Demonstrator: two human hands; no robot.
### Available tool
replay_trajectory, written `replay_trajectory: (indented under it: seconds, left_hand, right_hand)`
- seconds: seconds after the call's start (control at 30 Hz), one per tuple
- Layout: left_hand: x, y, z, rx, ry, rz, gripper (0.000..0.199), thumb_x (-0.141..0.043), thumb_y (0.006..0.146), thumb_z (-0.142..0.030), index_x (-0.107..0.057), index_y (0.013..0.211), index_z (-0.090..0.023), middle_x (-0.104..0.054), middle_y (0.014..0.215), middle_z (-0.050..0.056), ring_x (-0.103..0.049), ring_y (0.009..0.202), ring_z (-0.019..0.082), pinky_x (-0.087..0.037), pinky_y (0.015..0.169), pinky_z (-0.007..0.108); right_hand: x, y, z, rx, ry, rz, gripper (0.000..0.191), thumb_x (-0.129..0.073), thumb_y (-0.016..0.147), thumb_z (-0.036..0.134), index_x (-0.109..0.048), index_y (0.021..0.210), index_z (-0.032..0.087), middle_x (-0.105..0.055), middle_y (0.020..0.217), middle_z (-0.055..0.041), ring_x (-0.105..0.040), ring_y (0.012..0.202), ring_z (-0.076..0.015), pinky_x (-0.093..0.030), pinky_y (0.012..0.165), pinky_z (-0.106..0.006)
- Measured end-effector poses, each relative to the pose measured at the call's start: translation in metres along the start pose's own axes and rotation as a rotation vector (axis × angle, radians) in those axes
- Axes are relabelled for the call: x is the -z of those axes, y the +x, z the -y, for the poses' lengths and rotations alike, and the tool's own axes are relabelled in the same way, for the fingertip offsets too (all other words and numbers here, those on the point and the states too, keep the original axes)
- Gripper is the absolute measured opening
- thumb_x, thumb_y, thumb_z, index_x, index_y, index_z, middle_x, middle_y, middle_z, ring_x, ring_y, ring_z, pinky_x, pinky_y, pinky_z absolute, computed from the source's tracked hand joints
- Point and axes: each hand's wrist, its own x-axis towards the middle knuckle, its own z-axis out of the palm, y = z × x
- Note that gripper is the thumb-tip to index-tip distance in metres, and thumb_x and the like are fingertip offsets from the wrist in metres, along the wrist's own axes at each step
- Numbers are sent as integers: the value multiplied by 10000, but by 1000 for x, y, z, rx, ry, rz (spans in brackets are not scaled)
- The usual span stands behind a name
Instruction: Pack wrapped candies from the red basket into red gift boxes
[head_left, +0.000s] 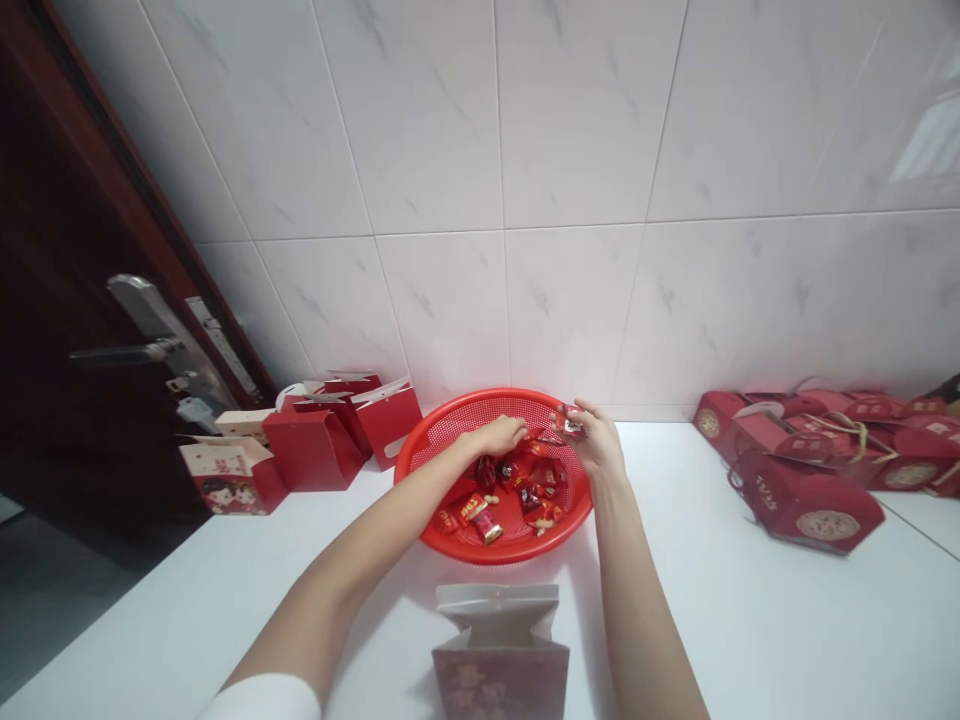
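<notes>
A red plastic basket (409, 470) with a mesh wall holds several wrapped candies (487, 525) and a few peanuts (491, 499). My left hand (501, 437) reaches into the basket over the candies, fingers curled down; whatever they grip is hidden. At the basket's right rim, my right hand (600, 445) is closed on a small candy (571, 422) in a red and white wrapper. In front of the basket stands a paper gift bag (501, 680) with its top open towards me.
Several red gift bags and boxes (311, 450) stand at the left against the tiled wall (442, 300). More red gift boxes (810, 500) with cord handles are grouped on the right of the white table (720, 600). A dark door with a metal handle (127, 353) is at the left.
</notes>
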Motion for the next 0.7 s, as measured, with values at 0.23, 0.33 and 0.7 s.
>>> replay_trajectory:
  seconds: [0.23, 0.33, 0.7]
  left_hand:
    - [19, -7, 11, 23, -167, -161, 345, -345, 971, -315, -603, 793, -172, -667, 819, 38, -614, 790, 191, -481, 771, 298]
    - [25, -8, 19, 40, -225, -180, 348, -375, 965, -367, -646, 901, -157, -685, 838, 43, -628, 786, 190, -500, 743, 296]
    - [10, -8, 45, 186, -132, -61, 400, -673, 705, -161, -700, 1104, -174, -699, 1262, 130, -625, 1198, 303, -460, 1013, 349]
  right_hand:
    - [3, 1, -4, 31, -17, 14, 424, -695, 544, 71, -554, 917, 216, -709, 711, 10, -722, 702, -198, -568, 564, -276]
    - [3, 2, -6, 39, -11, 39, 404, -688, 529, 67, -575, 887, 215, -712, 719, 2, -724, 718, -211, -570, 542, -279]
    - [-1, -5, -1, 30, 15, 63, 304, -652, 533, 17, -600, 783, 181, -725, 653, -15, -718, 611, -174, -522, 493, -204]
